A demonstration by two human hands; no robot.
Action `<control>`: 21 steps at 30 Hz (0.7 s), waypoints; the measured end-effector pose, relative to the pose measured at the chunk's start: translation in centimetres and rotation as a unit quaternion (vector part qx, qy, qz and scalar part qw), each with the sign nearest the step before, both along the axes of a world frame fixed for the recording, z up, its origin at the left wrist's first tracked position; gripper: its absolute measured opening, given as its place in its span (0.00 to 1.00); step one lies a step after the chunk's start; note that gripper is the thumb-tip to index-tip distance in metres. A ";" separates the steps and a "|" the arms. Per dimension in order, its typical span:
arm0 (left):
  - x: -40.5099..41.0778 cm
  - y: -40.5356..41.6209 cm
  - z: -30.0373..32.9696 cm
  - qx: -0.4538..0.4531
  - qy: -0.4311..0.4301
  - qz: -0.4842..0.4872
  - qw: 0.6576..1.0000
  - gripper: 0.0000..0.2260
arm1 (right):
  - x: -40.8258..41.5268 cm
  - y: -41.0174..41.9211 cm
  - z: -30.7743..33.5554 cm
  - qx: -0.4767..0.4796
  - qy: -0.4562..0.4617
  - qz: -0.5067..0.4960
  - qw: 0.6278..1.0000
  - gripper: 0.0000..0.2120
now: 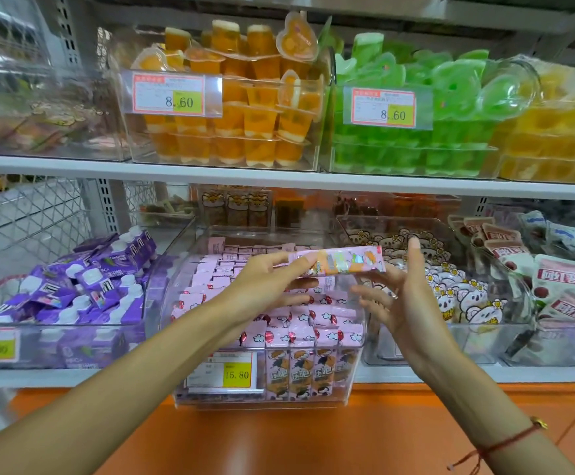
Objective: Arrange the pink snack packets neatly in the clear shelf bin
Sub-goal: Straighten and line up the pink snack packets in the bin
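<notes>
White metal store shelving on two levels, lined with glossy clear plastic bins, fills the frame above an orange base panel (279, 437). At centre, the curved-front clear shelf bin (354, 378) holds pink snack packets (231, 269), flat, crinkly foil sachets packed on edge in tight rows; too many to count, though four stand upright against the front wall beside a yellow price tag (236, 374) reading 15.80. Above the bin, one long pink packet (339, 261) lies level: the left hand (265, 279) pinches its left end between thumb and fingers, while the right hand (404, 296), fingers straight and spread, steadies the right end with a raised fingertip. A red string bracelet (505, 443) circles the right wrist. At 9 o'clock sit purple pouches (84, 289) with white caps; at 3 o'clock, bear-printed sachets (464, 296). At 12 o'clock orange jelly cups (231, 108) fill a bin, green ones (426, 108) at 1 o'clock.
</notes>
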State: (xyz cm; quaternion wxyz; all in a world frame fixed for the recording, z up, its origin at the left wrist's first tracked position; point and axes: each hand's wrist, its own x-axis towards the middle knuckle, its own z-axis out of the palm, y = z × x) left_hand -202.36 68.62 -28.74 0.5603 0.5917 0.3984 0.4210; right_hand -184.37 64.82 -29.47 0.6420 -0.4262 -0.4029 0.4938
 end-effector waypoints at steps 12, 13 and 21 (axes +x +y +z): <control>-2.0 1.6 -4.3 0.338 0.500 0.070 0.794 0.20 | 1.0 3.8 2.1 0.185 -0.452 -0.179 0.854 0.13; -2.0 1.7 -4.6 0.347 0.511 0.065 0.784 0.20 | 1.3 4.4 2.4 0.188 -0.522 -0.161 0.816 0.12; -1.9 2.2 -5.1 0.359 0.518 0.068 0.773 0.19 | -0.2 7.6 3.5 0.187 -0.806 -0.059 0.559 0.13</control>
